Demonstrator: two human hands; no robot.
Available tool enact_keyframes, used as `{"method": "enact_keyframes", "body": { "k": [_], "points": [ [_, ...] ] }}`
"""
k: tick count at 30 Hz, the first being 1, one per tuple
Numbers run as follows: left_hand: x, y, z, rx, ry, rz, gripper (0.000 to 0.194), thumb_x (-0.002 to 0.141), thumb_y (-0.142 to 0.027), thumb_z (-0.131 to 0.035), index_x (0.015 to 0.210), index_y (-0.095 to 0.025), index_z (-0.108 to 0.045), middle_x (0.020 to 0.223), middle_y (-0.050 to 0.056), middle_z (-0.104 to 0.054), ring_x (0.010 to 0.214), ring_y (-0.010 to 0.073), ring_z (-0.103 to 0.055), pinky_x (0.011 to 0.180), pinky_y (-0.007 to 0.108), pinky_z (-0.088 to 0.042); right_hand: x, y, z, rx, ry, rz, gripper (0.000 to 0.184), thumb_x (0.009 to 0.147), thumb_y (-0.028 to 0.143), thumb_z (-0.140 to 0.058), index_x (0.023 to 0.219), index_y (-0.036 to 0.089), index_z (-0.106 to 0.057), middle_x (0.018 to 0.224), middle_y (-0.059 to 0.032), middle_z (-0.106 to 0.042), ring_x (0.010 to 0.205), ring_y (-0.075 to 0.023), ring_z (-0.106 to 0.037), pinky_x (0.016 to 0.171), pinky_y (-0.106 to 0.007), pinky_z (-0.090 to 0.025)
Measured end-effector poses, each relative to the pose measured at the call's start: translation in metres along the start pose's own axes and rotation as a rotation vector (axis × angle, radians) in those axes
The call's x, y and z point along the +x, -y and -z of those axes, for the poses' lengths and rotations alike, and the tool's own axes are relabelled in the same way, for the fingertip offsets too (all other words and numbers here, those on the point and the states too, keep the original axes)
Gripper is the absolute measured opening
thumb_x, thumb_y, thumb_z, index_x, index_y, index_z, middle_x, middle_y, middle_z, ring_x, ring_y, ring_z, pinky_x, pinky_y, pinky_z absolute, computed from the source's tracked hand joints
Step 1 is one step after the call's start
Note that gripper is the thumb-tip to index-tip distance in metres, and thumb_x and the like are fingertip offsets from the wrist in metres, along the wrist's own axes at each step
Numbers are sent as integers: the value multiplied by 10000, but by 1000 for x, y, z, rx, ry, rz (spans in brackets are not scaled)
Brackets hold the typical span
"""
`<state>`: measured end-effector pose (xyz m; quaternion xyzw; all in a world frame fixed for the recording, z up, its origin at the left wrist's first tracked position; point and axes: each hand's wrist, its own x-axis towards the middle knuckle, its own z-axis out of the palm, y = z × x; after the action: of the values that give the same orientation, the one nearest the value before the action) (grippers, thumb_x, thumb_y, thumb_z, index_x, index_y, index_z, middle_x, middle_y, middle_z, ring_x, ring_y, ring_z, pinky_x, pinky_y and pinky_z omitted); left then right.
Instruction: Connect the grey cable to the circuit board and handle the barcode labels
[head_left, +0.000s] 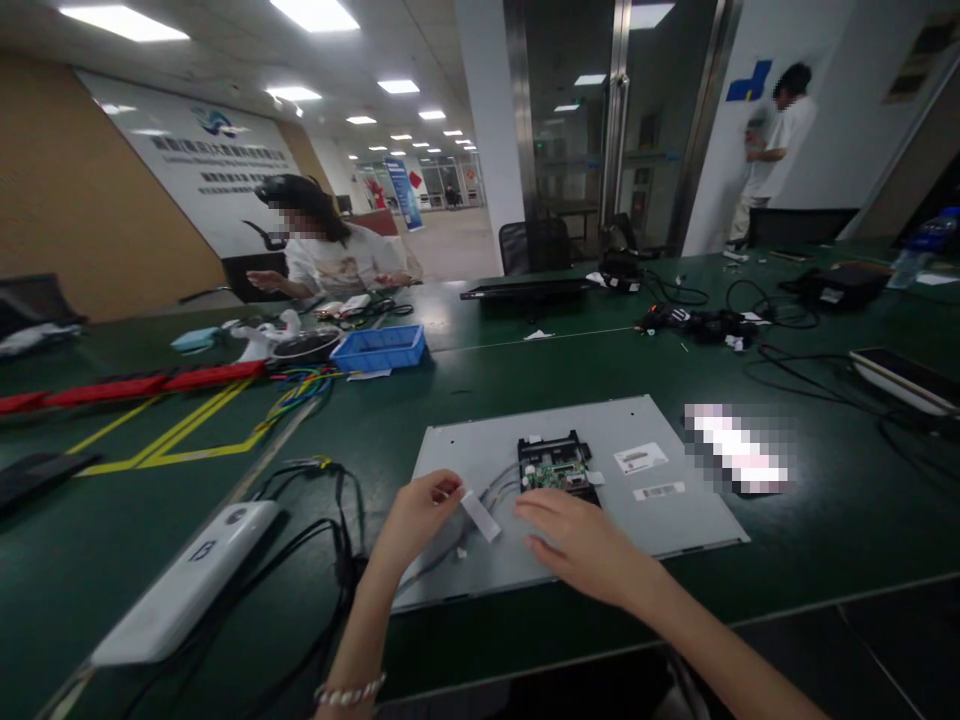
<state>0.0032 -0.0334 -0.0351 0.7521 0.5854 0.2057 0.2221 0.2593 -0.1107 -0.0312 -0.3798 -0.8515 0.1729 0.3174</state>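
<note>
A grey metal panel (637,500) lies flat on the green table in front of me, with a small green circuit board (553,472) in a black frame near its middle. My left hand (416,520) pinches the end of a white flat ribbon cable (480,515) that lies over the panel's left part. My right hand (581,545) rests on the panel just below the circuit board, fingers stretched out flat and holding nothing. Thin grey wires (501,490) run from the board toward my left hand.
A white device (191,580) and black cables (315,540) lie at my left. Farther back are a blue tray (380,348), red strips (135,385), yellow floor-type tape lines, a laptop (525,290) and tangled cables. A seated person (330,250) works across the table; another stands at the back right.
</note>
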Motion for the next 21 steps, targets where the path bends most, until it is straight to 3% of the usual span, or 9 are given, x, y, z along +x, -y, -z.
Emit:
{"method": "enact_keyframes", "body": {
  "k": [3, 6, 13, 21],
  "points": [
    [-9, -7, -6, 78, -175, -24, 316, 774, -307, -495, 1059, -187, -564, 1014, 52, -628, 810, 179, -624, 764, 321, -484, 7, 11, -21, -70, 59, 83, 423, 882, 302, -498, 1267, 130, -478, 1298, -111, -521, 1230, -216, -434, 1050, -361, -348],
    [-25, -23, -14, 218, -313, -114, 281, 823, -253, -443, 1075, -179, -544, 1076, 80, -587, 958, 212, -582, 875, 368, -448, 10, 14, -37, -120, 81, 103, 472, 884, 370, -494, 1270, 100, -465, 1307, -133, -512, 1261, -230, -394, 1075, -380, -305],
    [-54, -41, -45, 501, -207, -79, 224, 865, -178, -401, 1038, -145, -540, 1072, 108, -599, 1007, 243, -560, 885, 377, -439, 6, 15, -48, -142, 125, 95, 554, 879, 464, -458, 1298, 102, -434, 1331, -133, -493, 1282, -240, -357, 1118, -444, -182],
    [-52, -37, -54, 554, -154, 36, 321, 898, -185, -377, 1196, -101, -461, 1189, 154, -588, 1046, 228, -588, 889, 333, -438, -4, 26, -44, -75, 170, 46, 710, 865, 575, -397, 1374, 86, -324, 1399, -165, -406, 1320, -261, -306, 1129, -495, -76]
  ]
}}
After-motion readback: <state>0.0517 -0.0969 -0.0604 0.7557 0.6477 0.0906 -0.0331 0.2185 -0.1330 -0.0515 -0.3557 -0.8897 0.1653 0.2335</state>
